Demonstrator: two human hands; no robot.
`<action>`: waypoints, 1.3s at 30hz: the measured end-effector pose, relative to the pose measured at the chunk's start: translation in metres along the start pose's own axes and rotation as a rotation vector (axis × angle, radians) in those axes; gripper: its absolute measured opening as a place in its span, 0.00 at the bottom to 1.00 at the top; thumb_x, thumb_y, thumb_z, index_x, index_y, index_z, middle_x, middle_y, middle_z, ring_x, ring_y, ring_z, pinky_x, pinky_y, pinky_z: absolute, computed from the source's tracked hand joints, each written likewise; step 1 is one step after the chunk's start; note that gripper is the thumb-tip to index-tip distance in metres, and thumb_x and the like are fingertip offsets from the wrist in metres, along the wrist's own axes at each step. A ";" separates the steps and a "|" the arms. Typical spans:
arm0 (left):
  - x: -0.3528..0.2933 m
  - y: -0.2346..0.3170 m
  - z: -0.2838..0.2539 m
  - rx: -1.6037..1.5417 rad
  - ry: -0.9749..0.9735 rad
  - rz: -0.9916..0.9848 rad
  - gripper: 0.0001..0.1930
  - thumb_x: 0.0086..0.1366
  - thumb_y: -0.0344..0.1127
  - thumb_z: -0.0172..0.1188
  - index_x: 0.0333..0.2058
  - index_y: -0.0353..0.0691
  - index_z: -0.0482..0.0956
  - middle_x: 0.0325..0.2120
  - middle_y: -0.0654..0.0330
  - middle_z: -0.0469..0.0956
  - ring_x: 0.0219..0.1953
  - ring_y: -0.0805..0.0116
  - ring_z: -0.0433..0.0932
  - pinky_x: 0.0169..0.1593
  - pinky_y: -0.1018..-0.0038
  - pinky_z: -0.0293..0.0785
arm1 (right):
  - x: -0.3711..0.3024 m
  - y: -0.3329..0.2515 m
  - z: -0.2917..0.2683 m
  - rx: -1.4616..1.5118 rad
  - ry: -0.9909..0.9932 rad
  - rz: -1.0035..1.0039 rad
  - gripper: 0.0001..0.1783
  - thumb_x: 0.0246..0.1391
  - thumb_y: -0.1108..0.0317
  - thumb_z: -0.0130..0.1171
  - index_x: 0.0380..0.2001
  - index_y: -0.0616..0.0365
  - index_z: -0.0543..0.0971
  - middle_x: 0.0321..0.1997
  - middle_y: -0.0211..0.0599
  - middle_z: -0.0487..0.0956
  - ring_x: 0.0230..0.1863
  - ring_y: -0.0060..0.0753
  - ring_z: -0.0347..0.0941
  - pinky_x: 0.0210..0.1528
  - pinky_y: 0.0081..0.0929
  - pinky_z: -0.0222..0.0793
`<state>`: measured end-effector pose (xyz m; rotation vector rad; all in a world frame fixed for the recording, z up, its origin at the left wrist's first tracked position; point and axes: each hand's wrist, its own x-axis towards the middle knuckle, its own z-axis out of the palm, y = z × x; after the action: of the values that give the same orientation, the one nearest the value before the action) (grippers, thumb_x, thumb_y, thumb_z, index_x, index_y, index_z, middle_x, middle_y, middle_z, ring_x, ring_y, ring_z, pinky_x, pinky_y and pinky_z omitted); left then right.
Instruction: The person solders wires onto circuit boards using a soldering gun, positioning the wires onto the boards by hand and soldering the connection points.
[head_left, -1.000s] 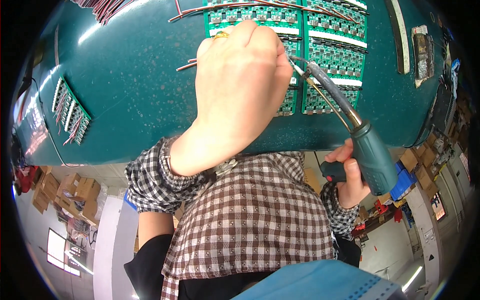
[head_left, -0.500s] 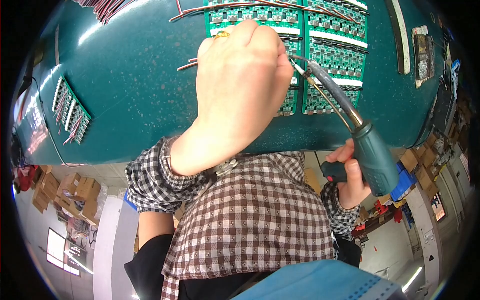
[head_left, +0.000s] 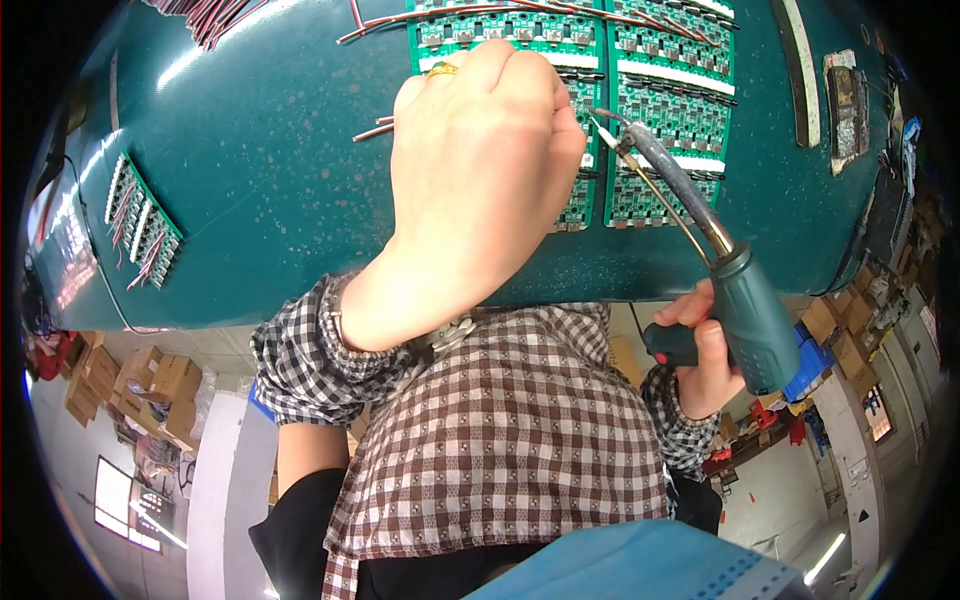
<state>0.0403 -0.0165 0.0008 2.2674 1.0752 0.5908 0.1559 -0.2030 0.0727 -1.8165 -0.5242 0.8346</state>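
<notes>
My left hand point(head_left: 485, 165), closed with its fingertips pinched, lies over the left green circuit board panel point(head_left: 430, 32). What the fingertips hold is hidden beneath it. A red, black and white wire point(head_left: 372, 131) sticks out from under its left side. In my right hand point(head_left: 705, 350) is a green soldering gun point(head_left: 755, 315) with a trigger handle and a thin solder feed tube. Its bent tip point(head_left: 607, 114) points left, just right of my left fingertips and a little apart from them. A second circuit board panel point(head_left: 670, 125) lies alongside on the right.
More wires point(head_left: 510, 7) lie across the far part of the panels, and a wire bundle point(head_left: 215, 18) rests at far left. A smaller wired board point(head_left: 143, 222) sits on the left of the green tabletop point(head_left: 270, 200). At right are a pale strip point(head_left: 797, 75) and a dark worn block point(head_left: 848, 113).
The soldering gun's tip has drawn back slightly to the right, away from my left fingertips. My left hand has stayed nearly in place.
</notes>
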 end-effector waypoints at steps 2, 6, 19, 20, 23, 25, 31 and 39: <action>0.000 0.001 0.000 0.000 -0.004 0.000 0.06 0.47 0.27 0.60 0.22 0.41 0.71 0.17 0.65 0.66 0.21 0.66 0.68 0.27 0.71 0.62 | 0.000 0.001 -0.001 0.004 0.001 -0.002 0.23 0.51 0.62 0.55 0.43 0.73 0.68 0.25 0.39 0.70 0.25 0.34 0.71 0.28 0.31 0.73; 0.001 0.001 -0.001 -0.011 -0.004 -0.006 0.06 0.48 0.27 0.60 0.22 0.41 0.71 0.18 0.65 0.67 0.22 0.67 0.68 0.28 0.71 0.63 | 0.002 0.001 -0.001 0.014 0.004 -0.029 0.23 0.52 0.62 0.55 0.43 0.73 0.68 0.25 0.38 0.69 0.24 0.33 0.71 0.28 0.31 0.73; 0.000 0.000 -0.008 -0.045 -0.049 -0.014 0.05 0.49 0.26 0.60 0.23 0.40 0.71 0.18 0.65 0.68 0.22 0.68 0.69 0.29 0.73 0.64 | 0.027 0.024 -0.021 0.503 0.080 0.073 0.23 0.58 0.55 0.48 0.42 0.67 0.67 0.26 0.35 0.69 0.26 0.30 0.70 0.27 0.27 0.73; 0.000 0.000 -0.008 -0.039 -0.051 -0.012 0.05 0.49 0.26 0.60 0.23 0.40 0.71 0.18 0.65 0.68 0.22 0.68 0.69 0.29 0.73 0.64 | 0.031 0.029 -0.028 0.552 0.043 0.096 0.23 0.60 0.52 0.45 0.43 0.64 0.66 0.26 0.32 0.68 0.28 0.27 0.68 0.28 0.25 0.72; -0.001 0.000 -0.012 -0.018 -0.070 -0.024 0.05 0.50 0.27 0.60 0.23 0.40 0.72 0.19 0.64 0.69 0.23 0.68 0.69 0.29 0.73 0.65 | 0.047 0.038 -0.041 0.712 0.014 0.113 0.23 0.60 0.50 0.45 0.43 0.62 0.65 0.26 0.30 0.68 0.30 0.25 0.67 0.30 0.23 0.71; -0.002 -0.002 -0.017 -0.020 -0.118 -0.024 0.04 0.52 0.26 0.60 0.26 0.39 0.73 0.22 0.62 0.71 0.25 0.67 0.71 0.31 0.72 0.67 | 0.056 0.046 -0.051 0.748 -0.005 0.120 0.24 0.60 0.48 0.44 0.44 0.60 0.64 0.27 0.28 0.67 0.31 0.24 0.65 0.31 0.21 0.70; 0.021 -0.016 -0.054 0.172 0.061 0.225 0.08 0.54 0.25 0.59 0.34 0.35 0.75 0.29 0.58 0.75 0.27 0.67 0.73 0.33 0.79 0.68 | 0.059 0.053 -0.059 0.940 -0.066 0.079 0.25 0.58 0.46 0.45 0.44 0.60 0.63 0.28 0.28 0.64 0.30 0.23 0.62 0.30 0.21 0.69; 0.071 -0.007 -0.066 0.125 -0.201 0.014 0.20 0.45 0.34 0.65 0.37 0.33 0.72 0.33 0.51 0.71 0.37 0.56 0.72 0.40 0.68 0.68 | 0.064 0.066 -0.058 1.049 -0.127 0.007 0.25 0.59 0.47 0.45 0.44 0.61 0.63 0.27 0.27 0.64 0.31 0.23 0.61 0.29 0.20 0.68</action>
<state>0.0380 0.0634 0.0564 2.3844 1.0215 0.2995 0.2399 -0.2204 0.0061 -0.8044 -0.0922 0.9763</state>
